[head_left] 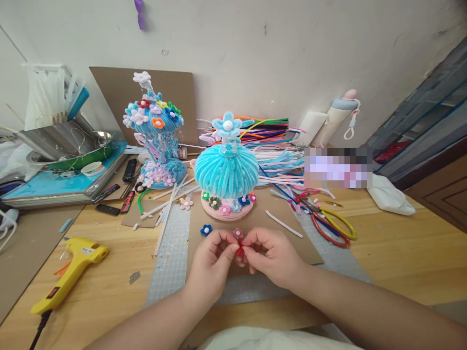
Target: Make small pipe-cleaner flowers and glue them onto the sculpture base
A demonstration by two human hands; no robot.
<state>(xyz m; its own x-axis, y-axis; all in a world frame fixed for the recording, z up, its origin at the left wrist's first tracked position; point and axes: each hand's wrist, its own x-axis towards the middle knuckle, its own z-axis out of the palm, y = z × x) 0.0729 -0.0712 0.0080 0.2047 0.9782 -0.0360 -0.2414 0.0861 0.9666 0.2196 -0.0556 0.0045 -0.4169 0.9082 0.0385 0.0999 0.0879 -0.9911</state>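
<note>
Between my two hands is a small red pipe-cleaner piece (240,250), pinched from both sides. My left hand (215,257) has its thumb and forefinger closed on the left of it; my right hand (272,253) grips the right. Its exact shape is partly covered by the fingertips. Just beyond the fingers lies a dusty-pink flower (238,233), and a blue flower (206,230) is to the left. Behind them stands a turquoise pipe-cleaner dome (226,170) topped by a blue flower (228,125), above a pink base (226,214) with several small flowers.
A second blue jellyfish-like piece (155,121) stands back left. A yellow glue gun (75,270) lies at left, beside a metal pot (62,141) on books. Scissors (330,226) with red and yellow handles rest at right. Pipe-cleaner bundles (280,160) lie along the wall.
</note>
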